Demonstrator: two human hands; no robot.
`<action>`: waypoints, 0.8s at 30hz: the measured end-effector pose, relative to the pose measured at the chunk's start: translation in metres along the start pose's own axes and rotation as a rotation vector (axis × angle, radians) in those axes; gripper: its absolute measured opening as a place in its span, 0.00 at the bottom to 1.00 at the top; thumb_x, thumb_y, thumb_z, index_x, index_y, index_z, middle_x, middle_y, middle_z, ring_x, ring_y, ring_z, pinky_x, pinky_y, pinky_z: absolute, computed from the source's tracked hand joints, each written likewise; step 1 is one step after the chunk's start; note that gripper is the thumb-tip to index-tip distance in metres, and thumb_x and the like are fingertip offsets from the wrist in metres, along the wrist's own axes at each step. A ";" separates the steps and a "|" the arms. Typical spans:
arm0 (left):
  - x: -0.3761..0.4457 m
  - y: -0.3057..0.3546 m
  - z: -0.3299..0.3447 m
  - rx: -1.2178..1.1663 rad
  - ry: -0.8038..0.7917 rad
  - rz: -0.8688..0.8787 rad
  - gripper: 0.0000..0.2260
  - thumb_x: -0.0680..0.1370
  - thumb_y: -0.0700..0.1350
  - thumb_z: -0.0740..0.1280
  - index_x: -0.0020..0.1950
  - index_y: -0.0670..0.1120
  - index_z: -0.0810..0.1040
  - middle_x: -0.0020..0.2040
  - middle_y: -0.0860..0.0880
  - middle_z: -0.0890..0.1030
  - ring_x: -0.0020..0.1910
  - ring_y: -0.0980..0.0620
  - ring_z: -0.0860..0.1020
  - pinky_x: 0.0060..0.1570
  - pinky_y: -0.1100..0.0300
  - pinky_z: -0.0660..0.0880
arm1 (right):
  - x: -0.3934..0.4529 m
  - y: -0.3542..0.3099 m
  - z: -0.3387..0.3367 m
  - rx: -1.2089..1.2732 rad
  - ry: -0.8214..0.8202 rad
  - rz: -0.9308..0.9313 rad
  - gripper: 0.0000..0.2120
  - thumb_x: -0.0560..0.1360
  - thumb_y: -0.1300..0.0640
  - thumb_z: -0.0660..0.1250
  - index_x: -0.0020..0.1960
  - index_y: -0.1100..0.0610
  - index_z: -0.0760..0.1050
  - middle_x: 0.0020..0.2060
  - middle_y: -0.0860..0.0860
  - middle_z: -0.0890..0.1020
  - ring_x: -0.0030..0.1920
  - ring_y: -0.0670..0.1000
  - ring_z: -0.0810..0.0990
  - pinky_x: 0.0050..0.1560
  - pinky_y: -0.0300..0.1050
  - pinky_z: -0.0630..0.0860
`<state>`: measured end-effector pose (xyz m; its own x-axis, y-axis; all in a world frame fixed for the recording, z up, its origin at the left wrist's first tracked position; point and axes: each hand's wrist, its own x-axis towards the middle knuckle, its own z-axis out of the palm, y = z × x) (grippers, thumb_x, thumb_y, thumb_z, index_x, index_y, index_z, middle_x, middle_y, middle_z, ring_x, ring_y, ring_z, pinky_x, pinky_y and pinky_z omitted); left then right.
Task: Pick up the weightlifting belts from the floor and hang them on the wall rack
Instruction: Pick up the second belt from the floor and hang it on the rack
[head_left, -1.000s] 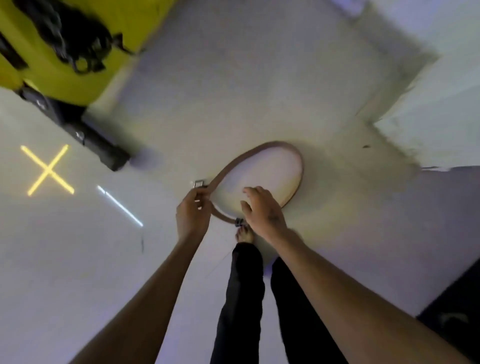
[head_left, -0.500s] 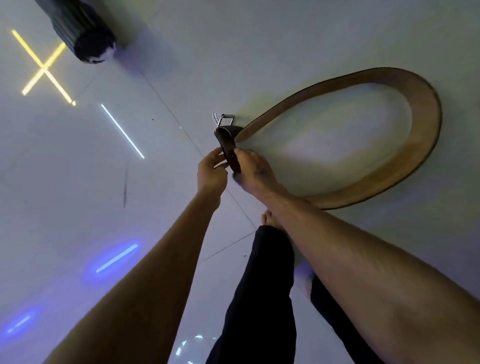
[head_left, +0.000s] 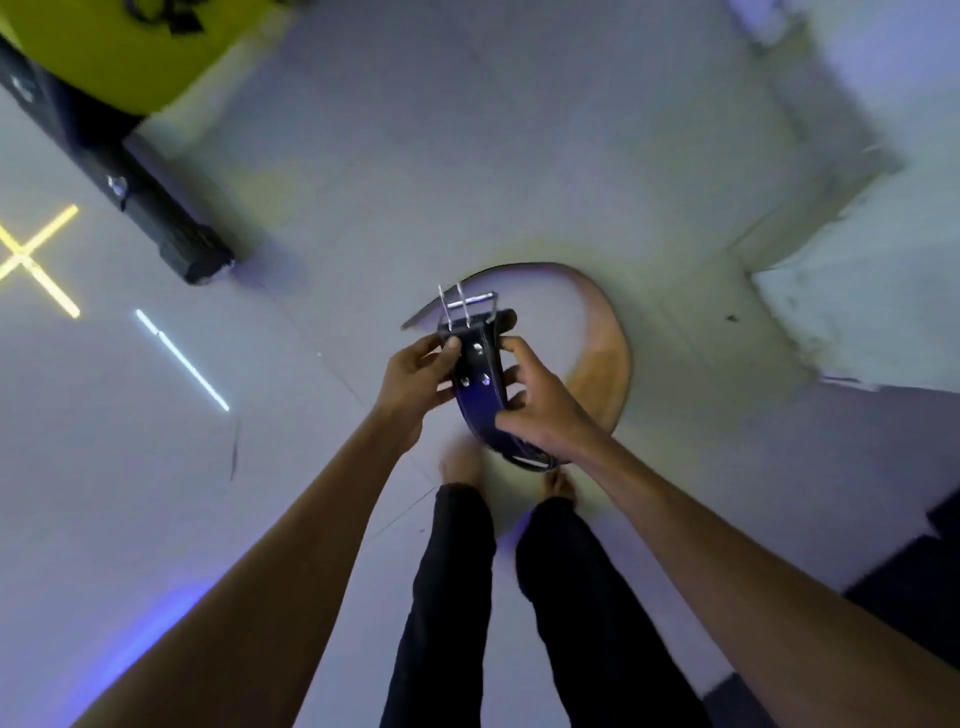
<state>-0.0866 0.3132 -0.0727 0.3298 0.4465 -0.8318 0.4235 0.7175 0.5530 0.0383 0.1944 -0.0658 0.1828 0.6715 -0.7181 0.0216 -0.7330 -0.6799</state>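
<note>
A pale glossy floor (head_left: 519, 130) is seen from above, with light strips reflected in it as a yellow cross and a white line at the left; a yellow-green shape (head_left: 119, 57) is cut off by the upper left corner, and a black padded bar (head_left: 150, 208) is laid slantwise just below it; a rough white patch is seen at the right edge. Two bare forearms are stretched forward over legs in black trousers (head_left: 452, 597), and bare feet are planted on the floor just below the hands. The weightlifting belt (head_left: 480, 387) is held up between both hands, its dark outer face with four rivets turned upward, while its tan inner face (head_left: 602, 364) is shown in the loop curving away to the right; whether that far loop is touching the floor cannot be told. The left hand (head_left: 415, 376) is closed on the belt's left edge by the rivets; the right hand (head_left: 545, 410) is wrapped over the right edge. A two-pronged silver buckle (head_left: 465, 306) is raised at the top end. No brand, label or writing can be read anywhere.
</note>
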 end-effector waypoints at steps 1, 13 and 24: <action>-0.017 0.015 0.015 0.015 -0.017 0.057 0.13 0.83 0.43 0.66 0.67 0.42 0.77 0.48 0.46 0.85 0.47 0.53 0.85 0.42 0.60 0.84 | -0.020 -0.010 -0.016 0.039 0.051 0.006 0.32 0.67 0.62 0.69 0.63 0.39 0.62 0.49 0.53 0.82 0.39 0.56 0.85 0.39 0.54 0.82; -0.226 0.161 0.182 0.497 -0.208 0.639 0.19 0.78 0.41 0.72 0.68 0.46 0.76 0.67 0.47 0.76 0.59 0.47 0.82 0.61 0.49 0.81 | -0.250 -0.099 -0.145 0.401 0.589 -0.208 0.33 0.77 0.42 0.65 0.74 0.32 0.50 0.48 0.56 0.86 0.46 0.58 0.86 0.50 0.67 0.81; -0.392 0.272 0.232 0.530 -0.429 1.024 0.18 0.77 0.41 0.67 0.60 0.62 0.75 0.52 0.63 0.84 0.48 0.57 0.80 0.55 0.47 0.80 | -0.426 -0.230 -0.205 0.308 1.041 -0.506 0.21 0.76 0.63 0.69 0.68 0.53 0.71 0.49 0.45 0.82 0.47 0.37 0.81 0.54 0.34 0.77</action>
<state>0.0950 0.2096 0.4145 0.9195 0.3923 0.0246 0.0638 -0.2106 0.9755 0.1570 0.0542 0.4269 0.9321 0.3621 0.0094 0.1101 -0.2587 -0.9597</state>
